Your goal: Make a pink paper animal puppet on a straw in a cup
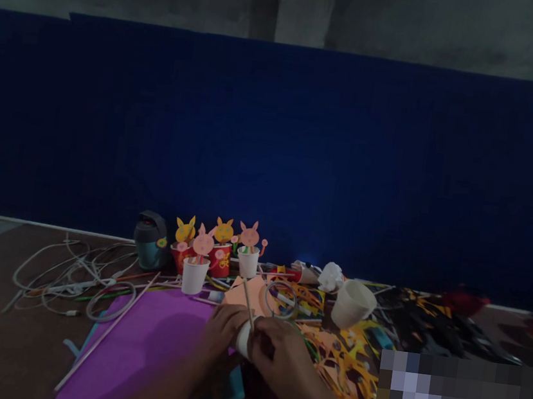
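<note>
My left hand (225, 332) is wrapped round the left side of a small white cup (243, 339). Against the cup's right side are the pinched fingers of my right hand (277, 350). A thin stick (249, 301) rises at a tilt from between my hands; its lower end is hidden by the fingers. Under and left of my left arm lies purple paper (158, 328). Behind my hands is a sheet of orange paper (238, 293), with a roll of tape (282, 300) beside it.
Several cups with paper animal faces stand behind, including a white cup (194, 276). A dark container (150, 243) and tangled white cables (68, 272) are at left. To the right are an empty white cup (353, 304), crumpled tissue (331, 277) and yellow paper scraps (353, 365).
</note>
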`<state>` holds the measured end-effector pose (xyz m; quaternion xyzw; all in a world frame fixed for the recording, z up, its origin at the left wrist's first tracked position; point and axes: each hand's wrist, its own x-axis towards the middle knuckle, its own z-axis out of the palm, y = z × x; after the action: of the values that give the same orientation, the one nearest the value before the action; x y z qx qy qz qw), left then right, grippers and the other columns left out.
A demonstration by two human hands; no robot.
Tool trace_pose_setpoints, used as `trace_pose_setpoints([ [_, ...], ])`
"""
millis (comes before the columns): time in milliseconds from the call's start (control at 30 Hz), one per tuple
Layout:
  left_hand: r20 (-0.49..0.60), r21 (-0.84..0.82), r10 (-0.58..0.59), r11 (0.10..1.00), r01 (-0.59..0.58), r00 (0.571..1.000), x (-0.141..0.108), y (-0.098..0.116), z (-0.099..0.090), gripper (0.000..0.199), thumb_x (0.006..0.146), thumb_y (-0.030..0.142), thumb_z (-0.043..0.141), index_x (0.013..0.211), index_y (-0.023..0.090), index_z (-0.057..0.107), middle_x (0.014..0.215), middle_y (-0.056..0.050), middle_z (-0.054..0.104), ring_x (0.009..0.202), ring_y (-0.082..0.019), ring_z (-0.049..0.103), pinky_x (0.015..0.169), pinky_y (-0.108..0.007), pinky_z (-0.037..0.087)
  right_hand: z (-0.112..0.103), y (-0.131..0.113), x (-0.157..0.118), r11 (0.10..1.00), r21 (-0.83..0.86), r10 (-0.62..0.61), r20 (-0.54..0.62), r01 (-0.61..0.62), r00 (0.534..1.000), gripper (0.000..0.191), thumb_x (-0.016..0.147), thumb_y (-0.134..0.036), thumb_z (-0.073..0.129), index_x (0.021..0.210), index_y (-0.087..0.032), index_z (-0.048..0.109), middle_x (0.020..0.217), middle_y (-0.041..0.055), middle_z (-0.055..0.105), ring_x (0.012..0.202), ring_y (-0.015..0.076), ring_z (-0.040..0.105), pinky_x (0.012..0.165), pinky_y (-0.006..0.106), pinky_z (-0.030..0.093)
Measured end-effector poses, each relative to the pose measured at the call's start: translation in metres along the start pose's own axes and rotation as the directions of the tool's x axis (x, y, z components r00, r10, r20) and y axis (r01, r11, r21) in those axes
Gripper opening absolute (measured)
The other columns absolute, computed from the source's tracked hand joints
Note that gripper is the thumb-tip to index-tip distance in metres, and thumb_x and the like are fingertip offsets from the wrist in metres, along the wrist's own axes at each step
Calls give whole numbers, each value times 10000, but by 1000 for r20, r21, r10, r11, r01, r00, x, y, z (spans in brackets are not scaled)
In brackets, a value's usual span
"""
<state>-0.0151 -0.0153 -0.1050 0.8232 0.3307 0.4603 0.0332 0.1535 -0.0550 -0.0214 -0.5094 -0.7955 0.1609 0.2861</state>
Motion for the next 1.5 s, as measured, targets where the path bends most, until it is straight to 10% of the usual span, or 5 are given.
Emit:
trace_pose_setpoints([
  [700,-6,-169,-197,966,194,980,-2,-6,-1,540,687,385,671,1177,206,532,1100,-116,630,1013,-312,580,871,-460,439,3,11,1,1000,26,1,-19,-1,1000,164,872,-197,485,803,-189,634,835,51,639,802,183,593,732,270,419],
  [900,-76,-515,-658,669,536,749,5,-7,-3,553,711,356,702,1196,204,484,1056,-75,664,945,-243,634,809,-347,504,10,17,1,990,133,65,-186,-41,980,240,881,-359,523,1031,-179,574,997,95,634,898,210,589,787,295,446],
  [1267,-220,-655,-837,508,560,502,22,-18,-18,528,714,399,695,1151,168,509,1042,-103,657,897,-259,647,756,-359,523,-64,38,-12,989,12,126,464,-149,877,230,738,-150,518,583,-207,679,537,-5,665,505,137,586,501,211,357],
  [1367,-227,-688,-850,486,540,475,22,-23,-22,471,757,400,653,1155,198,501,1078,-95,643,915,-263,637,750,-358,523,-96,60,-21,943,-5,277,571,-334,773,217,713,-175,537,591,-202,715,538,32,680,451,139,565,447,224,338],
  [1500,-172,-697,-844,469,543,509,18,-20,-17,500,719,360,688,1157,229,487,996,-67,659,864,-256,641,712,-354,528,-101,74,-15,944,-26,305,453,-329,838,291,757,-196,507,520,-196,677,536,63,678,477,151,564,503,267,352],
])
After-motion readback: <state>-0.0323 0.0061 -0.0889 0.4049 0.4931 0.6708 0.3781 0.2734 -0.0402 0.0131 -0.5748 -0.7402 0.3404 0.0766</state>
